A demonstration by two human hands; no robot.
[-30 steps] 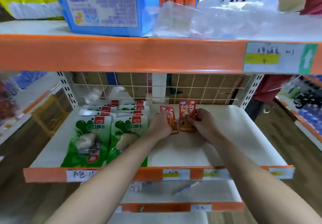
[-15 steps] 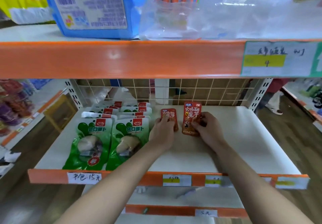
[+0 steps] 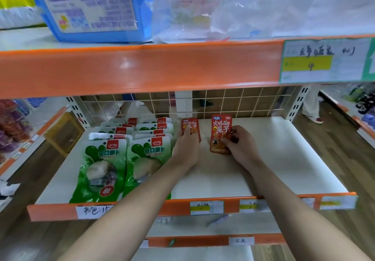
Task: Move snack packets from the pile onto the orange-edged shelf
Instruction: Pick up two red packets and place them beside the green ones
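Pinching the right packet by its edge, the right hand's thumb and fingers are curled tight on it, just right of centre frame. The left hand's fingers lie over the lower half of the left packet. From behind the knuckles I honestly can't tell if they're gripping it or just pressing it down.

What changed: a second ago both red packets were held up side by side, almost touching. Now there's a clear gap between them. The left one has dropped flatter and sits just beside the green packs. The right one looks like it's down on the board too, or close.

So both are basically on the shelf already, back of the white board near the wire grid. I'd say this is the final straighten-and-let-go bit for this pair, then back for more. The pile itself isn't in frame.
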